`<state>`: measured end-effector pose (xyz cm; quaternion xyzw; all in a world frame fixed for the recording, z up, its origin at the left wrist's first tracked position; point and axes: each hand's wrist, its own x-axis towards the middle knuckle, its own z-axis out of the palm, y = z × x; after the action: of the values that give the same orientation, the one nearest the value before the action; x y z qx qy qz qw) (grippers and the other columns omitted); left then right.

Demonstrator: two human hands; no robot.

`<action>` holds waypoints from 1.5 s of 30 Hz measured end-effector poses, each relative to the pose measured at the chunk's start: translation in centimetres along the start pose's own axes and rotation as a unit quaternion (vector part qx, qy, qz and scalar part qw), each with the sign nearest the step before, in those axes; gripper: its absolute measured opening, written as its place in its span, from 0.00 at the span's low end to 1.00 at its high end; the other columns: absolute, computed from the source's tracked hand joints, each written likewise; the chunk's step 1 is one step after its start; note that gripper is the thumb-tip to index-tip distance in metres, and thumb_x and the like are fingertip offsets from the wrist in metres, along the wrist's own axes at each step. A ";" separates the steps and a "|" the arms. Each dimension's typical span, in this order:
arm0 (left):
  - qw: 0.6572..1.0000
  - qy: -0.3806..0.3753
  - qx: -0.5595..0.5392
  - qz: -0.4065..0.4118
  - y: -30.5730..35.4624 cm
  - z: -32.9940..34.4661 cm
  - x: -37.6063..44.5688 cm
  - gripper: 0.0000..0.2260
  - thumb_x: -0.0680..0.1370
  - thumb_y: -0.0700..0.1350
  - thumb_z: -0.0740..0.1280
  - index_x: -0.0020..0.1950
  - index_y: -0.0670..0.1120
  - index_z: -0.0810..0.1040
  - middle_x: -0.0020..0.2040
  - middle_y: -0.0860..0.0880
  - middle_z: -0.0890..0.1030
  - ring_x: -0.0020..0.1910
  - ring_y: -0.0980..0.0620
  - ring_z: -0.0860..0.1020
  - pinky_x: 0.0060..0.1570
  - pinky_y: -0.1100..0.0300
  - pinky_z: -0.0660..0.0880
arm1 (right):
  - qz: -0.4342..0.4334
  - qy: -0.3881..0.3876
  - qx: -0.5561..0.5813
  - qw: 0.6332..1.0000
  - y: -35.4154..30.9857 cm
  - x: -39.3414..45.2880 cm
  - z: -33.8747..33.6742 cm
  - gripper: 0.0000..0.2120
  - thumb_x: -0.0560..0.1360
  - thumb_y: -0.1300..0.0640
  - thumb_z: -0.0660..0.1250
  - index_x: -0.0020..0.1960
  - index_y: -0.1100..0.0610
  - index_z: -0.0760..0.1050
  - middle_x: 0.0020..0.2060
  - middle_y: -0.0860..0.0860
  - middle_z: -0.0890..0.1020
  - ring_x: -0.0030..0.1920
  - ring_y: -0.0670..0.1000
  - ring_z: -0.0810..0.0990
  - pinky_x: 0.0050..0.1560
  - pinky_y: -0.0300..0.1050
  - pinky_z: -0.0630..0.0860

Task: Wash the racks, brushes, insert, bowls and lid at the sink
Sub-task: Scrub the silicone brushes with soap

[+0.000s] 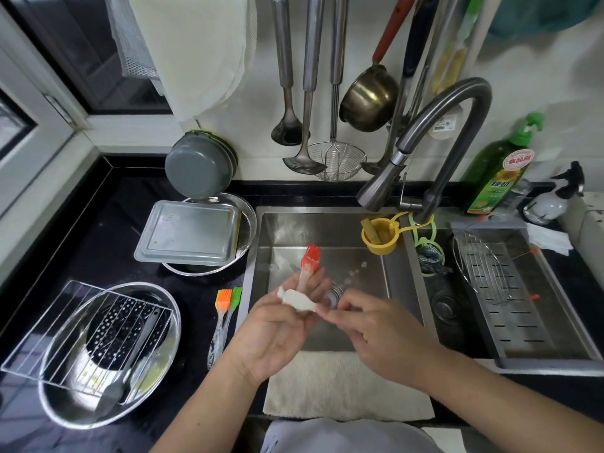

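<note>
Black counter [108, 223] wraps a steel sink [327, 243] mid-frame, utensils hanging on the wall up top. You're on the brushes step by the look of it: your left hand [277, 328] lies palm-up over the basin with the red brush [310, 259] resting along the straightish fingers, bristles pointing toward the top of the frame, and your right hand [376, 325] pinches a white rag [297, 300] against the handle. No water coming from the tap [425, 142] that I can see, so I'd guess the next move is wiping up toward the bristles, then a rinse, then grabbing the orange brush [223, 299] and green brush [236, 295] lying side by side just left of the sink. Containers: lower left, a big bowl [65, 397] holds a perforated insert [130, 322] with a wire rack [42, 322] across the top. Above it, another bowl [246, 220] carries a grey tray [189, 233]. Right side, the drain tray [555, 322] has a second rack [483, 266] in it. Yellow cup [380, 237] on the sink edge holds something I can't make out.
</note>
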<state>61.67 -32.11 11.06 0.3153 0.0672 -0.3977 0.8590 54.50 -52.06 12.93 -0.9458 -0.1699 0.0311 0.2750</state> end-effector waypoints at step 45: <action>0.963 0.201 0.177 0.029 1.1 -0.2 -0.3 0.11 0.84 0.37 0.64 0.63 0.40 0.83 0.36 0.49 0.71 0.31 0.53 0.67 0.31 0.61 0.71 | 0.116 0.135 0.003 0.984 2.5 1.9 -1.5 0.23 0.80 0.61 0.67 0.71 0.41 0.73 0.44 0.41 0.75 0.38 0.44 0.74 0.35 0.39 0.73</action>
<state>62.27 -31.27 11.52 0.5376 0.1580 -0.3067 0.7694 57.29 -54.20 12.93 -0.9537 -0.0201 -0.0646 0.2930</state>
